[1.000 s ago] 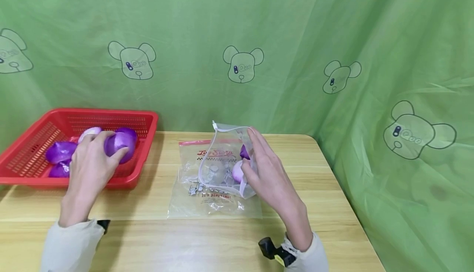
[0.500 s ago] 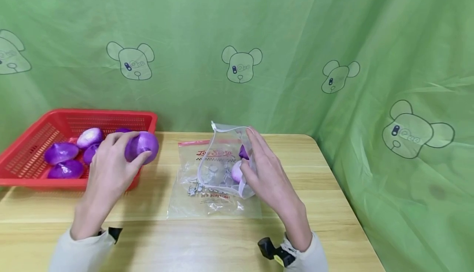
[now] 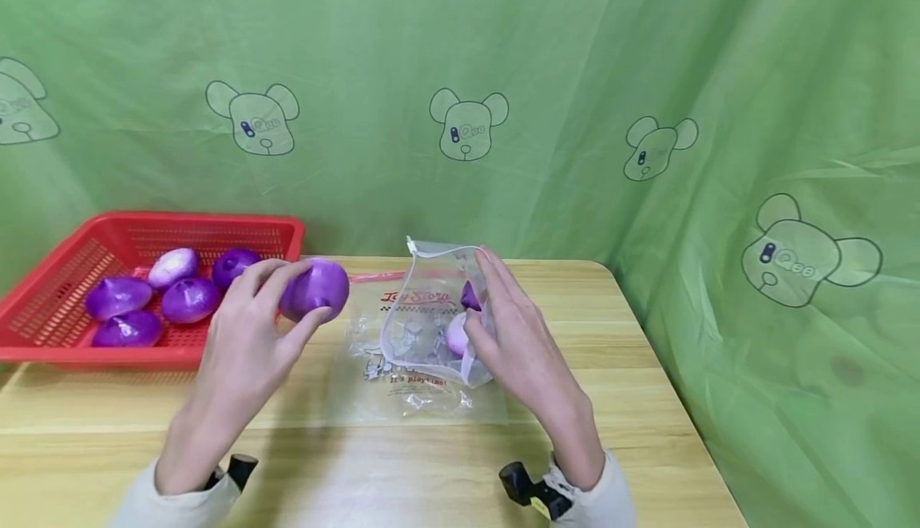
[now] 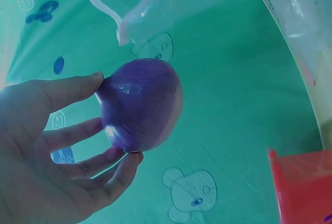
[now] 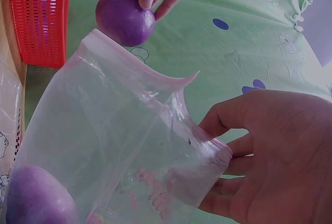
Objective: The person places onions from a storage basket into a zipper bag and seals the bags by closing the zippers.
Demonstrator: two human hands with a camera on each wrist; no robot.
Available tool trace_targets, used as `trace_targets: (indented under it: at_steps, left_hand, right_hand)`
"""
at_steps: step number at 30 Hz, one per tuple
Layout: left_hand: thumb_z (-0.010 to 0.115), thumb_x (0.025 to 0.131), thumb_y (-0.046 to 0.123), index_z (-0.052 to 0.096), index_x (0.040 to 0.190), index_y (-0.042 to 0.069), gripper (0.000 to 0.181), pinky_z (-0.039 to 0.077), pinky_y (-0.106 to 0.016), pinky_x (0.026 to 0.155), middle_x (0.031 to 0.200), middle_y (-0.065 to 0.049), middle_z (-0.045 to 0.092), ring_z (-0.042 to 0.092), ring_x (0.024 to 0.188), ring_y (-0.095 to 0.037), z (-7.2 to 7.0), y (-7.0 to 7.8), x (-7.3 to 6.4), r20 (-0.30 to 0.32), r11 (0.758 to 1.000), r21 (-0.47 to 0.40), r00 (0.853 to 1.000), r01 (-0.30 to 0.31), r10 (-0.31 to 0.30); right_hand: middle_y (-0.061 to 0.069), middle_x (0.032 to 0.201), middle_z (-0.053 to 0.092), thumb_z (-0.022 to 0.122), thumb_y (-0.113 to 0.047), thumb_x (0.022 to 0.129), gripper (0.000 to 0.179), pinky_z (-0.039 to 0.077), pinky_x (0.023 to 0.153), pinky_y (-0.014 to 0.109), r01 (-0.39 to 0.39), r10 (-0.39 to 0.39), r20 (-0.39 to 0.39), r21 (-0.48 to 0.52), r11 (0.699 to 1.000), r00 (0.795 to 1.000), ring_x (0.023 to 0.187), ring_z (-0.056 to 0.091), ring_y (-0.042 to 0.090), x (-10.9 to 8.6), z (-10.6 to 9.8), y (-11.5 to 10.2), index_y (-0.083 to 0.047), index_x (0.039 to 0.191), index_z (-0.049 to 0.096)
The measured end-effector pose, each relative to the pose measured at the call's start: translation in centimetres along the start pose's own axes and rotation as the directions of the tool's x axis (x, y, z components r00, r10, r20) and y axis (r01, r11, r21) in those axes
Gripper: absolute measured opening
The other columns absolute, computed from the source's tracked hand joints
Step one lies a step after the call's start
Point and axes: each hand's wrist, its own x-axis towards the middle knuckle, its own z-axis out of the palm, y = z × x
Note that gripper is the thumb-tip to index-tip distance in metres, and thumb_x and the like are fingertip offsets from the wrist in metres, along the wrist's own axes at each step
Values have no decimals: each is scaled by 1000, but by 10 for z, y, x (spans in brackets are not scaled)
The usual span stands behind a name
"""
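My left hand point(image 3: 247, 352) grips a purple onion point(image 3: 316, 290) between thumb and fingertips, raised between the basket and the bag. In the left wrist view the onion point(image 4: 142, 105) shows its glossy round side. My right hand point(image 3: 528, 344) holds the side of the mouth of a clear zip bag point(image 3: 413, 356), keeping it spread toward the left. Inside that bag are onions, one pale point(image 3: 457, 335) and one dark purple point(image 3: 469, 296), partly hidden by the right hand. The right wrist view shows the thumb and fingers on the bag's edge point(image 5: 210, 149).
A red plastic basket point(image 3: 280, 228) with several purple onions point(image 3: 190, 299) stands at the left. Under the held bag, another clear printed bag point(image 3: 359, 400) lies flat on the wooden table point(image 3: 611, 432). A green curtain point(image 3: 359, 176) hangs behind and to the right.
My left hand has lifted the onion out of the red basket and carried it right, toward the zip bag's mouth. The right hand stays almost still on the bag.
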Motion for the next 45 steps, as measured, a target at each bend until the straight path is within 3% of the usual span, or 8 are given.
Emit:
trace_targets:
  at_steps: [16, 27, 39, 45]
  left_hand:
    - [87, 76, 13, 63, 124, 1, 55, 54, -48, 93, 126, -17, 59, 60, 113, -32, 7, 29, -7, 1, 987, -106, 993, -118, 119]
    - [85, 78, 17, 61, 127, 4, 56, 52, -43, 98, 133, -14, 58, 58, 120, -28, 16, 43, -15, 65, 972, -157, 980, -173, 186]
    - [85, 79, 22, 61, 114, 5, 46, 56, -44, 89, 130, -16, 58, 58, 117, -29, 31, 45, -21, 148, 974, -117, 967, -193, 209]
    - [87, 76, 23, 63, 117, 5, 51, 53, -43, 90, 124, -14, 61, 58, 112, -28, 38, 40, -21, 164, 971, -69, 958, -227, 236]
  right_hand:
    - [6, 165, 17, 58, -10, 94, 73, 27, 117, 39, 29, -29, 8, -10, 1000, 1000, 148, 26, 23, -1, 3, -6, -6, 158, 22]
    - [4, 165, 15, 57, -13, 96, 73, 24, 118, 38, 55, -54, 36, -16, 998, 998, 149, 23, 21, -3, 7, -12, -8, 158, 20]
    - [5, 165, 16, 57, -14, 97, 71, 27, 117, 38, 103, -102, 40, -17, 995, 994, 148, 25, 22, -5, 9, -18, -6, 158, 21]
    - [6, 164, 18, 57, -16, 98, 70, 26, 117, 38, 122, -122, 31, -10, 992, 992, 148, 26, 23, -6, 8, -19, -6, 157, 22]
